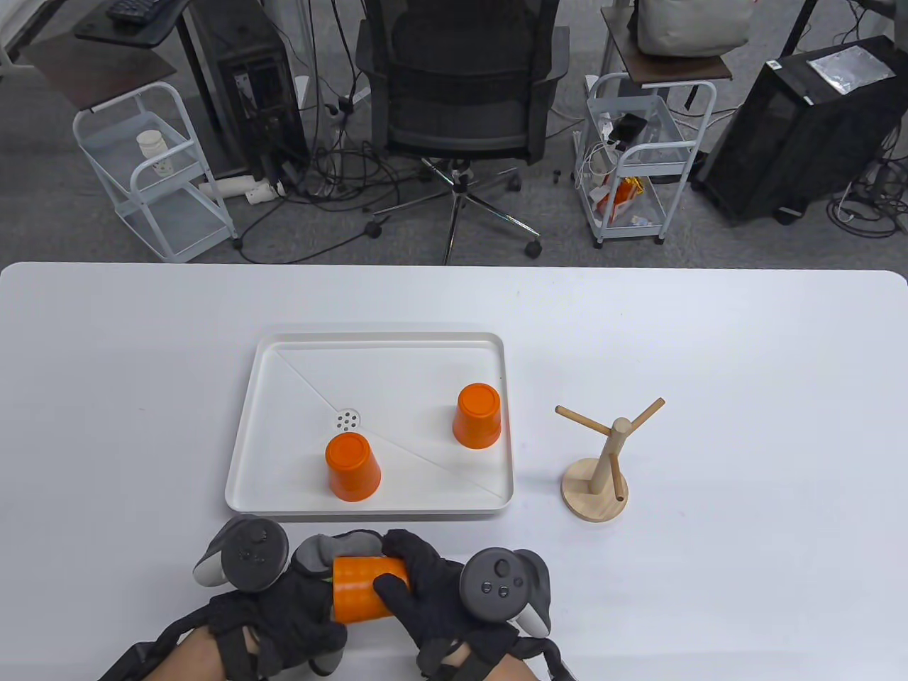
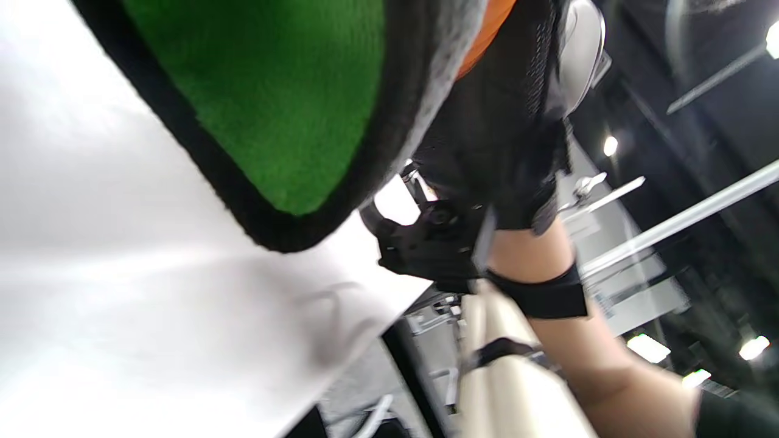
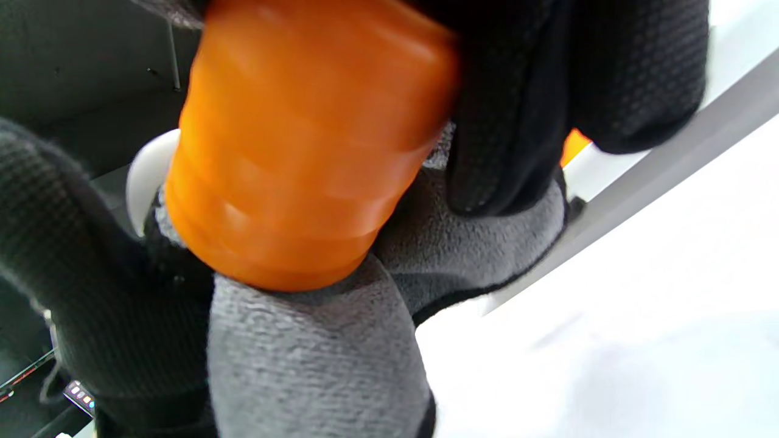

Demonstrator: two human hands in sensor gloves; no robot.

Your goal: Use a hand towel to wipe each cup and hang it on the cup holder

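Right now both hands sit at the near table edge w/ one orange cup (image 1: 363, 587) lying on its side btwn them. Right hand (image 1: 425, 596) has fingers and thumb curled round the cup's body, clamped on it. Left hand (image 1: 284, 603) holds the hand towel (image 1: 333, 550), grey w/ a green face and black edging, bunched vs the cup's left end; its fingers are wrapped in the cloth, so exact finger lie can't be told, but they grip the towel.

White tray (image 1: 245, 425) is just beyond the hands, w/ two more orange cups upside down in it: one near-centre (image 1: 352, 467), one toward the right side (image 1: 477, 415). Wooden cup holder (image 1: 599, 464) stands upright right of the tray, near but apart, pegs bare.

Right wrist view: cup pressed into grey towel, glove fingertips over its top.
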